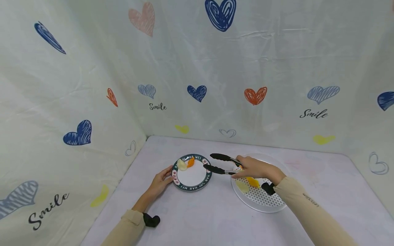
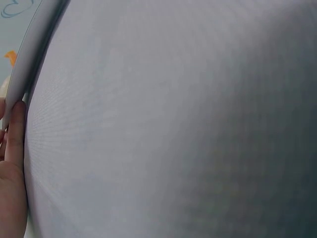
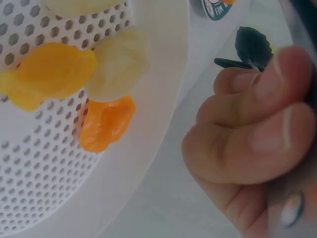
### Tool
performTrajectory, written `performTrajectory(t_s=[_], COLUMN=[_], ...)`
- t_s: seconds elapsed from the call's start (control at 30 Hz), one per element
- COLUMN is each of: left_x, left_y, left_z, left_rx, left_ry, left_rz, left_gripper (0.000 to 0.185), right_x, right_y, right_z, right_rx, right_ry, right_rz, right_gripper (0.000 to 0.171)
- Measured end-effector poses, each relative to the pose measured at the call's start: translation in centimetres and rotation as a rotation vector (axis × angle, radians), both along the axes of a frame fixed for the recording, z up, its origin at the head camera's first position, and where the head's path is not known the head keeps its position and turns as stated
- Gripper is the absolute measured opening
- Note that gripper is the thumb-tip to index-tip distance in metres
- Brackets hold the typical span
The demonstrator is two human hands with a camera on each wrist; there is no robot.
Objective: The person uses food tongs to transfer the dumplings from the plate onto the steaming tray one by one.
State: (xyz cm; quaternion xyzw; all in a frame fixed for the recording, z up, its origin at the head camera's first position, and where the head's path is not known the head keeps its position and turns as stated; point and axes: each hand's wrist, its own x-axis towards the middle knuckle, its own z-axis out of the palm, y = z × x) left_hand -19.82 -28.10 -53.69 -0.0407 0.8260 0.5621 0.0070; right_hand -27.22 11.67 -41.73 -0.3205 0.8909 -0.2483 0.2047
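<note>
Head view's the only one showing the whole layout: your right hand (image 1: pixel 253 168) has its fingers wrapped around the black tongs (image 1: pixel 220 164), tips apart and empty between the small plate (image 1: pixel 192 182) and the perforated tray (image 1: pixel 261 201). Your left hand (image 1: pixel 160 182) rests straight fingers on the plate's rim. On the plate: a pale piece (image 1: pixel 181 165) and an orange one (image 1: pixel 191 162). The right wrist view shows yellow and orange pieces (image 3: pixel 106 124) in the tray up close.

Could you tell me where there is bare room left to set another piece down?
The small plate is bare across its centre; two pieces sit at its far rim. The perforated tray is crowded under the right hand, freer at its near edge.
</note>
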Motion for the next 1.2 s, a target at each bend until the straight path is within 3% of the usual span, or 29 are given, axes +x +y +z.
performTrajectory(t_s=[0.67, 1.0, 1.2], left_x=[0.0, 0.1, 0.0], left_y=[0.0, -0.1, -0.2], left_z=[0.1, 0.0, -0.1], left_rx=[0.023, 0.012, 0.02], left_ry=[-0.014, 0.045, 0.039], left_rz=[0.018, -0.019, -0.016], left_gripper=[0.057, 0.056, 0.056], right_x=[-2.1, -2.6, -2.6], right_y=[-8.1, -9.5, -9.8], right_z=[-2.6, -3.5, -3.7], right_rx=[0.11, 0.148, 0.16], right_ry=[0.023, 0.027, 0.025], right_rz=[-0.023, -0.03, -0.038], right_gripper=[0.08, 0.087, 0.088])
